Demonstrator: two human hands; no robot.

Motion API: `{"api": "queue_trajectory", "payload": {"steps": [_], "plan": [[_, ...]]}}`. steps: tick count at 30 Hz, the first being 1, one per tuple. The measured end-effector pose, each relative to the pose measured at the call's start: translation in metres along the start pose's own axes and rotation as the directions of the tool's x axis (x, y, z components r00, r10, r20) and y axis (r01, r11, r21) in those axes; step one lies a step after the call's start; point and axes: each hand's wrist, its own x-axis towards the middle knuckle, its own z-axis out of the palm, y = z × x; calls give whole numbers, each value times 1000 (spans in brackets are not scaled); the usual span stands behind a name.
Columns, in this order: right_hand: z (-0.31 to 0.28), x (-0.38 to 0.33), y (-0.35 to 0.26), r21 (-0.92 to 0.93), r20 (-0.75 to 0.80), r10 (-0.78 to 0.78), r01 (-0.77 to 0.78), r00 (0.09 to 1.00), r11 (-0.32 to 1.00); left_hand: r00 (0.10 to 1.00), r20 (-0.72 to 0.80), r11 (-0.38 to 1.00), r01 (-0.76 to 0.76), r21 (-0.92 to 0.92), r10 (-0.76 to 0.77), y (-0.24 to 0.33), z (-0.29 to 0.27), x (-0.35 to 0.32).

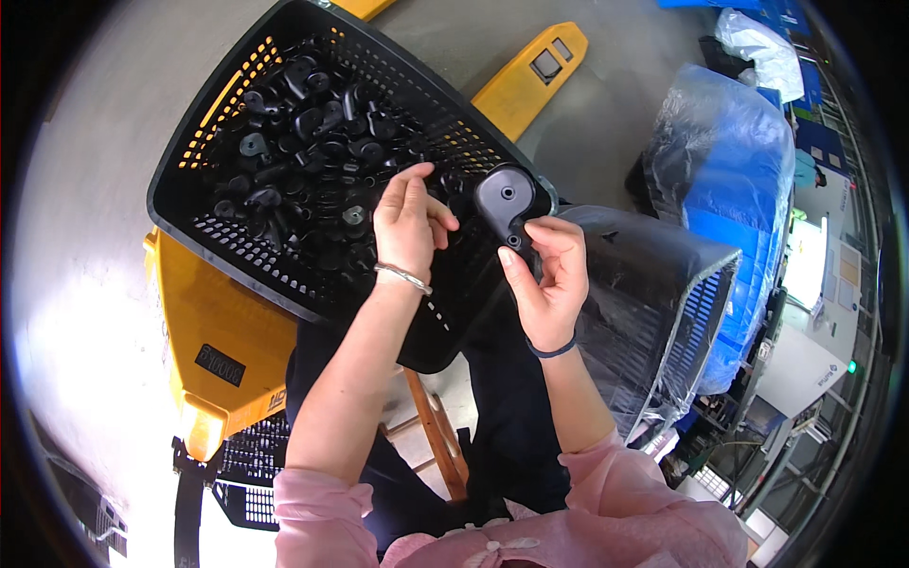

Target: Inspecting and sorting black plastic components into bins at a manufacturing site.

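Black part (pixel 496 210): is showing a matte, smooth shell; a broad round head is narrowing to a short neck, roughly comma-shaped.
Part holes: a ringed hole is sitting near the middle of the head; a smaller ringed one is sitting in the neck.
Part position: is being held up by the right end of the crate, head upward, neck downward, its flat face turning toward the wearer.
Right hand (pixel 549 275): is pinching the neck between thumb and fingers; a dark band (pixel 551 349) is circling the wrist.
Left hand (pixel 407 222): is hovering over the crate, fingers loosely curling and parted; contact with anything below, I cannot tell. A bracelet (pixel 402 276) is circling the wrist.
Black crate (pixel 237 262): is standing tilted across the view, slotted walls showing, and is holding many loose black parts (pixel 312 123) in a jumbled heap.
Yellow pallet truck (pixel 227 327): is showing beneath and beside the crate.
Wrapped crate (pixel 653 260): is standing just right of the right hand, under clear plastic.
Blue stack (pixel 729 189): is standing beyond, also plastic-covered.
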Motion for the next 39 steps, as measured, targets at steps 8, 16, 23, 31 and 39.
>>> {"api": "queue_trajectory", "payload": {"steps": [8, 16, 23, 31, 39], "plan": [[-46, -11, -33, 438, -85, 266, -203, 960, 876, 996, 58, 998, 62, 18, -63, -24, -17, 6], [-101, -32, -45, 921, 386, 461, -305, 799, -241, 988, 45, 986, 141, 94, -145, -39, -18, 9], [-148, -50, -48, 929, 263, 485, -84, 834, -360, 983, 86, 972, 142, 184, -160, -40, -27, 1], [-170, -63, -22, 950, 241, 499, -307, 832, 53, 893, 353, 612, -117, 782, -280, -42, 9, -12], [89, 38, 92, -3, 626, 614, -787, 480, 617, 934, -65, 545, -148, 826, 353, -11, -92, 52]]}}
